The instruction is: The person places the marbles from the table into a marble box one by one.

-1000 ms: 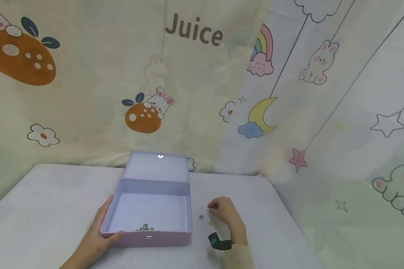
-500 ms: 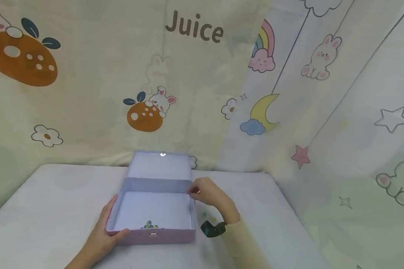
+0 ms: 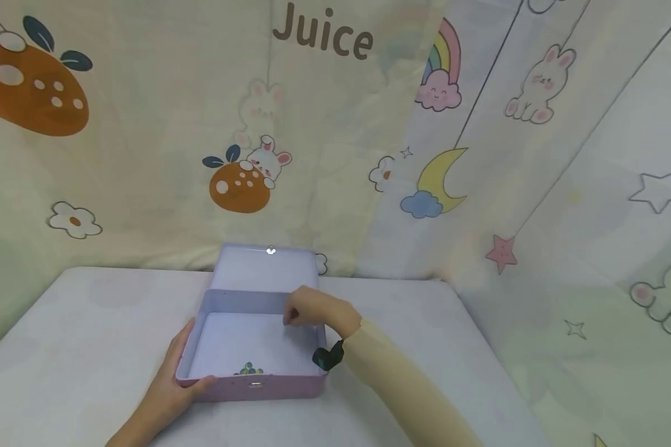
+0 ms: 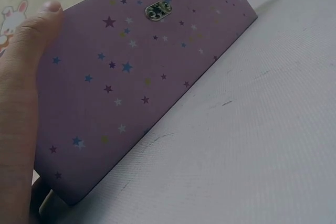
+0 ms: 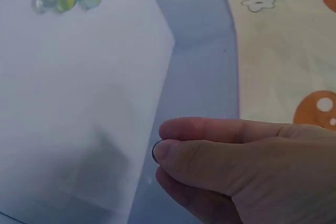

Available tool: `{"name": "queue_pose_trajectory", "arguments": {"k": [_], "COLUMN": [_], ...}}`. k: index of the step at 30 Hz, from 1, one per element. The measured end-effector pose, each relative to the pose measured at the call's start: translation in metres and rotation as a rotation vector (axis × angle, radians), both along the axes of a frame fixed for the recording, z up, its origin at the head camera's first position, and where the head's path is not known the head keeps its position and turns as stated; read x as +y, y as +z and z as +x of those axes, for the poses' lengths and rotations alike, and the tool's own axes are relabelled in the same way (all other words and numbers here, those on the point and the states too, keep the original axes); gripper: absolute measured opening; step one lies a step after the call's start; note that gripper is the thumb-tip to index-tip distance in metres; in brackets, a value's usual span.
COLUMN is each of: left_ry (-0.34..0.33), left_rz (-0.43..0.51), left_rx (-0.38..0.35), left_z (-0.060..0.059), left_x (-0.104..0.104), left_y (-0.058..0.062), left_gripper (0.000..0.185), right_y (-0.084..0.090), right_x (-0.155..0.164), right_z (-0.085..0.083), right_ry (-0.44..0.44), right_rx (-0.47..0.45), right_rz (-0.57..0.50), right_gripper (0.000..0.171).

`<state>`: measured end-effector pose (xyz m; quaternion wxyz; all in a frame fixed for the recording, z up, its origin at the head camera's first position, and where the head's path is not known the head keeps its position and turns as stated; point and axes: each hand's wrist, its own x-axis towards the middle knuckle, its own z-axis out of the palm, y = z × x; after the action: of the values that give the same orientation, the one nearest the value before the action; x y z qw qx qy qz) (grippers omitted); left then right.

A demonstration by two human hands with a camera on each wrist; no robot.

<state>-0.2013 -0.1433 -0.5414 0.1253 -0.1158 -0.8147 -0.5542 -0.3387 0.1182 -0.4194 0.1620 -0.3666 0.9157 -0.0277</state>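
Two hands work at an open lilac box (image 3: 255, 385) on the pale surface (image 3: 89, 347); the left hand (image 3: 170, 388) grips the box's near left corner, thumb laid over the star-speckled front wall (the wrist view shows a small metal clasp (image 4: 158, 10) there); the right hand (image 3: 307, 307) hovers above the box's interior near its far right corner, fingertips (image 5: 168, 150) pinched on a small dark bead (image 5: 155, 152), mostly hidden; a little cluster of glass beads (image 3: 248, 369) lies against the inside of the near wall; the lid (image 3: 265, 270) leans back toward the cartoon-printed curtain (image 3: 145, 124).
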Motion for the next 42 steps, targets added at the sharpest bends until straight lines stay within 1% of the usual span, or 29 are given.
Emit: {"name": "queue_pose_trajectory", "arguments": {"k": [3, 6, 9, 15, 18, 20, 23, 25, 27, 29, 31, 33, 36, 38, 40, 42], "left_ry": [-0.009, -0.008, -0.006, -0.009, -0.007, -0.003, -0.002, -0.004, -0.005, 0.0, 0.003, 0.009, 0.008, 0.008, 0.007, 0.007], "left_rz": [0.017, 0.015, 0.01, 0.007, 0.004, 0.001, 0.006, 0.007, 0.004, -0.013, -0.023, -0.03, -0.02, -0.012, -0.007, -0.007], "left_rx": [0.02, 0.003, -0.013, 0.006, -0.002, -0.015, -0.017, -0.021, -0.031, -0.048, -0.043, -0.042, -0.029, -0.03, -0.034, -0.042], "left_z": [0.001, -0.001, -0.003, -0.003, -0.004, -0.004, -0.003, -0.002, -0.001, -0.001, -0.001, -0.002, -0.003, -0.003, -0.002, -0.001], "left_x": [0.004, 0.007, 0.007, 0.008, 0.008, 0.008, 0.008, 0.008, 0.007, 0.005, 0.002, -0.001, -0.002, -0.002, -0.001, 0.001], "left_y": [0.002, 0.004, 0.004, 0.003, 0.004, 0.004, 0.003, 0.001, -0.001, -0.002, -0.002, -0.003, -0.003, -0.004, -0.004, -0.003], "left_gripper": [0.106, 0.107, 0.108, 0.108, 0.108, 0.108, 0.108, 0.108, 0.108, 0.108, 0.108, 0.108, 0.107, 0.107, 0.106, 0.106], "right_y": [-0.006, -0.011, -0.013, -0.02, -0.02, -0.016, -0.003, 0.009, 0.022, 0.032, 0.034, 0.033, 0.024, 0.015, 0.004, -0.006], "right_x": [-0.003, -0.005, -0.006, -0.009, -0.009, -0.007, 0.0, 0.009, 0.021, 0.035, 0.05, 0.065, 0.09, 0.103, 0.116, 0.126], "right_z": [-0.001, -0.002, -0.003, -0.001, 0.0, -0.001, 0.001, 0.005, 0.014, 0.024, 0.032, 0.04, 0.05, 0.057, 0.061, 0.066], "right_ry": [-0.017, -0.027, -0.014, -0.035, -0.043, -0.04, -0.059, -0.094, -0.158, -0.203, -0.246, -0.307, -0.395, -0.451, -0.485, -0.52], "right_rx": [0.002, 0.0, -0.001, -0.051, -0.057, -0.046, -0.036, -0.031, -0.028, 0.005, 0.059, 0.095, 0.134, 0.135, 0.126, 0.09], "right_rz": [0.048, 0.086, 0.108, 0.101, 0.085, 0.049, -0.055, -0.147, -0.245, -0.334, -0.406, -0.458, -0.491, -0.499, -0.499, -0.492], "right_gripper": [0.01, 0.008, 0.008, 0.01, 0.01, 0.01, 0.011, 0.012, 0.014, 0.015, 0.016, 0.015, 0.014, 0.014, 0.014, 0.016]}}
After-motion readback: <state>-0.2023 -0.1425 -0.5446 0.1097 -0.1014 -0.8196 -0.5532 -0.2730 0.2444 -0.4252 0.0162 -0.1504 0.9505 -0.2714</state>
